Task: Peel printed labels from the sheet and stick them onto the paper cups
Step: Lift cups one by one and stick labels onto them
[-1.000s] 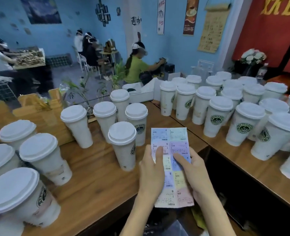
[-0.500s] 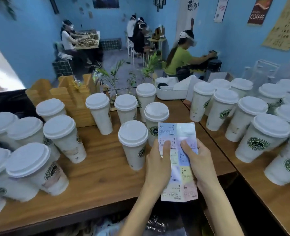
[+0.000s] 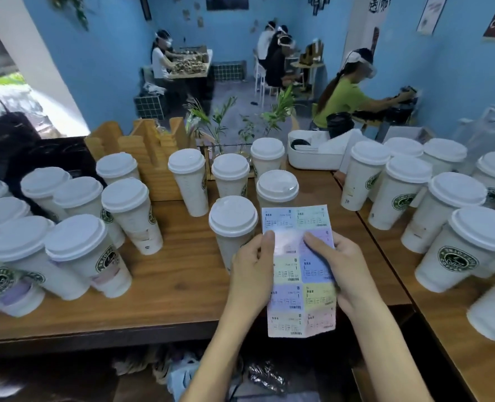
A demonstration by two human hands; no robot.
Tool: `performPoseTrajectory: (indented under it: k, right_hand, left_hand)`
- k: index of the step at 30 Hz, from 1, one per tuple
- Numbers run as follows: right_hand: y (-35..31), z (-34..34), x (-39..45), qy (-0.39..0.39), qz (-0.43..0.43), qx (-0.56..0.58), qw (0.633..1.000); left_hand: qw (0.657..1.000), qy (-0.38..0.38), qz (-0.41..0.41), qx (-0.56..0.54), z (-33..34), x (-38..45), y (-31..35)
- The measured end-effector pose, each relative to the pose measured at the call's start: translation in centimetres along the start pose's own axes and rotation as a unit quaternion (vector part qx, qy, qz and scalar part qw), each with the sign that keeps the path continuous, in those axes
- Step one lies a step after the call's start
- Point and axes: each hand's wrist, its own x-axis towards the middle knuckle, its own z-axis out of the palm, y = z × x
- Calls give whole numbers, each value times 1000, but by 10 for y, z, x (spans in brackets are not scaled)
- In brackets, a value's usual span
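A wooden bench wraps round in an L, crowded with lidded paper cups; the nearest cup stands just behind the label sheet, which is held upright over the bench's near edge. The left hand grips the sheet's left margin, its thumb curled over the front; the right hand holds the right margin, thumb pressed onto the second row of labels, where one cell looks pale and possibly already bare. The step in hand seems to be lifting a label's corner: best to bend the backing slightly at that row, catch the corner with a thumbnail, and peel slowly so it does not tear or curl onto itself. Open room lies on the bare bench left of the nearest cup; the cups at far left and right stand tightly packed, easily toppled.
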Motion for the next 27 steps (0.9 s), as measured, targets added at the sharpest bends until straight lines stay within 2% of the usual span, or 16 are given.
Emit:
performPoseTrajectory:
  k: [4, 7, 10, 13, 27]
  right_hand:
    - [-2, 1, 5, -19, 26, 13, 999]
    - [0, 1, 8, -11, 15, 2, 1000]
    - [-1, 1, 9, 3, 11, -15, 1000]
    - [-1, -3, 10, 14, 9, -27, 999]
    - [22, 0, 18, 16, 36, -27, 999]
  left_hand:
    - [999, -32, -1, 21, -9, 4, -1]
    - [998, 4, 0, 59, -9, 8, 0]
    - [988, 42, 69, 133, -5, 8, 6]
    - [970, 44, 135, 196, -1, 8, 8]
    - [985, 34, 99, 139, -2, 13, -26]
